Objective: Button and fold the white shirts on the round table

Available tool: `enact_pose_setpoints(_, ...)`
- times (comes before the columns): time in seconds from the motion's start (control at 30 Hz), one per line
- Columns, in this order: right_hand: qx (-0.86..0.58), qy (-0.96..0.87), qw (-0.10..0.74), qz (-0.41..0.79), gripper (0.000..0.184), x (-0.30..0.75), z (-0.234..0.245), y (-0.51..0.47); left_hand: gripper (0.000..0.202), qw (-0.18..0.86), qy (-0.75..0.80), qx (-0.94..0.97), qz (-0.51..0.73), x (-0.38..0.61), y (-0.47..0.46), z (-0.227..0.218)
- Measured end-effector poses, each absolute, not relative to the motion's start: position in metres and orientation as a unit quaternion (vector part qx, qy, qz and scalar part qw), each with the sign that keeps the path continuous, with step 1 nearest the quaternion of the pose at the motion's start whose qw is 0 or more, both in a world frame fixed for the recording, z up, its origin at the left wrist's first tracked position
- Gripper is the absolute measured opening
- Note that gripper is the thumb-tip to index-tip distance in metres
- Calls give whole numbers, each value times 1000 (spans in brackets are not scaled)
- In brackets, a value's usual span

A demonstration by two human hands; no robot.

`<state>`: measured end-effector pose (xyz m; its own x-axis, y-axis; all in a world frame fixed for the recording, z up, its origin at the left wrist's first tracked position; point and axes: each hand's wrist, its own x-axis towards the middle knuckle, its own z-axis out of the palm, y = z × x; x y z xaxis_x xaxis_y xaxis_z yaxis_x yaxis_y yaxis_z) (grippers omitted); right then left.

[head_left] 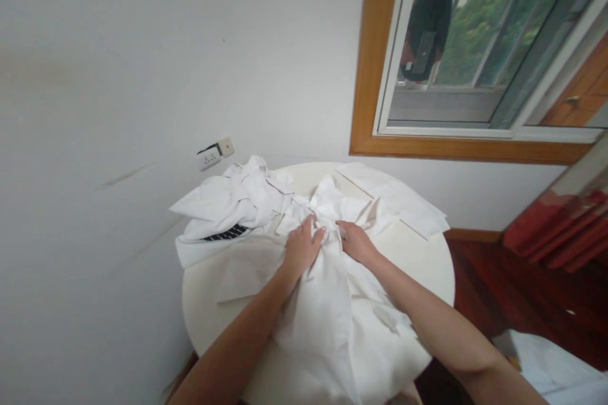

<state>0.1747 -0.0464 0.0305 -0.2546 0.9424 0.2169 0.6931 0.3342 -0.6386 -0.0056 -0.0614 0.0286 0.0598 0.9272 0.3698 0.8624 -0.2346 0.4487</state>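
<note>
A white shirt point(320, 310) lies rumpled over the round table, its lower part spreading toward me and over the near edge. Bunched fabric sits at its upper part, between my two hands. My left hand point(303, 245) is on the left of this bunch, its fingers and thumb closed on the cloth. On the right side, my right hand point(356, 242) grips the same shirt with curled fingers. Folds hide some of the fingertips. Just beyond the hands, part of the white cloth stands up in a peak.
A heap of white clothes point(228, 202) with a black-patterned patch lies at the table's left. Folded white cloth point(394, 196) rests at the back right of the round table point(437, 272). Behind are a wall socket point(208, 159) and a wood-framed window point(363, 76). A red curtain point(560, 228) hangs right.
</note>
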Motion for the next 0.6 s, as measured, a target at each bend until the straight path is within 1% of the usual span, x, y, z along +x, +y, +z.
enact_pose_setpoints(0.07,-444,-758,354,321,33,168,30,-53,59,137,578,714,371,-2,-58,27)
enact_pose_setpoints(0.1,-402,-745,373,381,31,166,30,-56,64,174,564,702,398,0,-57,27)
enact_pose_setpoints(0.2,-308,-666,380,563,41,169,36,-65,82,266,546,663,437,2,-57,29)
enact_pose_setpoints(0.23,-289,-635,373,612,45,173,40,-67,83,301,539,650,442,1,-58,31)
enact_pose_setpoints(0.3,-272,-585,356,676,51,185,50,-71,75,376,514,628,447,1,-61,38)
enact_pose_setpoints(0.37,-269,-562,340,704,55,199,61,-72,67,421,486,615,456,1,-63,48)
enact_pose_setpoints(0.43,-262,-556,344,710,54,214,72,-72,65,416,472,617,473,1,-63,65)
enact_pose_setpoints(0.5,-257,-548,379,700,48,230,78,-68,67,380,463,624,502,0,-62,90)
enact_pose_setpoints(0.6,-253,-506,473,675,38,256,78,-55,68,328,435,635,548,-8,-55,143)
